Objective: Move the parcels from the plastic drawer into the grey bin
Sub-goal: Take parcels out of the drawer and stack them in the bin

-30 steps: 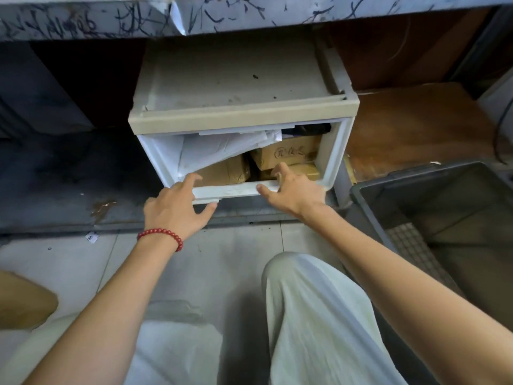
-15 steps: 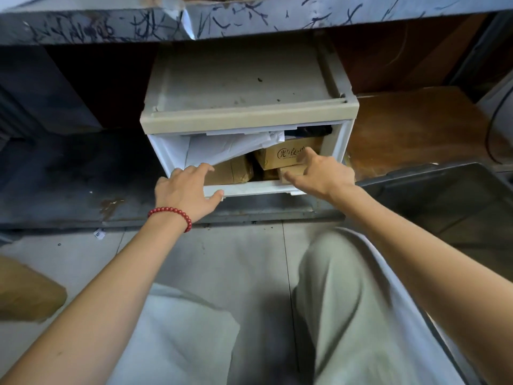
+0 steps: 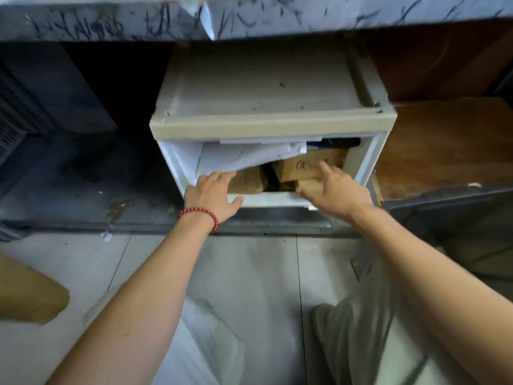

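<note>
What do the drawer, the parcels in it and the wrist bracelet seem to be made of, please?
Drawer: white moulded plastic, smooth, faintly glossy.
Box: matt brown cardboard with dark marks.
Parcel beside it: probably cardboard under shiny brown tape.
Bag above: thin white plastic film, creased.
Bracelet: glossy red round beads; material unclear.

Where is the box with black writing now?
In the head view, the box sits in the plastic drawer's right half, just behind the right hand.
</note>
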`<state>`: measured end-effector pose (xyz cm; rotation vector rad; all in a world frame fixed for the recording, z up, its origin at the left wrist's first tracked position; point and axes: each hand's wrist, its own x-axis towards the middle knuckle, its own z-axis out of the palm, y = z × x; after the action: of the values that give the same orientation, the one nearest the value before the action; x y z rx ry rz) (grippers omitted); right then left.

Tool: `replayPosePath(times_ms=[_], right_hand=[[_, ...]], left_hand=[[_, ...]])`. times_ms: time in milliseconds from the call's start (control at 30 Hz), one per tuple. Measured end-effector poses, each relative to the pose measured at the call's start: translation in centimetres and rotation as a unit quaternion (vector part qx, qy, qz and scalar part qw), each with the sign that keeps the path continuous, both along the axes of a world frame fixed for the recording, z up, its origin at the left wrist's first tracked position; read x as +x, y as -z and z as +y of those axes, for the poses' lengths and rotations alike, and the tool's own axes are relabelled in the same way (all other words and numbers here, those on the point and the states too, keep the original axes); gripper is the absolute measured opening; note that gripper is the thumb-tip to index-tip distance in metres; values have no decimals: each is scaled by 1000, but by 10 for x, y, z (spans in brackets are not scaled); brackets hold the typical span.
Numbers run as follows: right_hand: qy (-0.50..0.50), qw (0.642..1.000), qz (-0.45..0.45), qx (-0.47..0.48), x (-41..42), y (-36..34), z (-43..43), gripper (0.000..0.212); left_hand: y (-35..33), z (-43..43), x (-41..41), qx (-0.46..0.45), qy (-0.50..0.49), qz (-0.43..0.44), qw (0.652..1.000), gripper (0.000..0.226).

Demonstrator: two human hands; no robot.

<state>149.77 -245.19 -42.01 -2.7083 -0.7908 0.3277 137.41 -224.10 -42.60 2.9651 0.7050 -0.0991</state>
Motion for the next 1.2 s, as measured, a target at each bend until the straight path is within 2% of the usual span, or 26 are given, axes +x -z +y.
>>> replayPosePath(times_ms=[100,233,333,533,667,833,1033,1200], right_hand=[[-44,998,13,31,1,3,18,71],[-87,996,-24,-17,1,18,36,80],[-72,996,-31,-38,7,26,41,79],[-36,999,-19,-25,22,34,42,71],[-26,999,-16,15,27,33,41,59],[-54,998,0,28,21,27,40,57],[-65,998,-18,-3,17,29,37,77],[-62,998,-24,-7,16,26,38,83]], left_hand=[[8,4,6,-4,10,17,1000,65],[17,13,17,-12,21,28,999,69],[24,17,22,-7,29,23,999,70],[28,15,42,0,63,-21,998,68],[26,12,55,-40,52,-83,994,57],[26,10,56,-35,80,-107,990,51],[27,7,54,-19,97,-96,990,51],[31,2,53,7,104,-90,990,61]])
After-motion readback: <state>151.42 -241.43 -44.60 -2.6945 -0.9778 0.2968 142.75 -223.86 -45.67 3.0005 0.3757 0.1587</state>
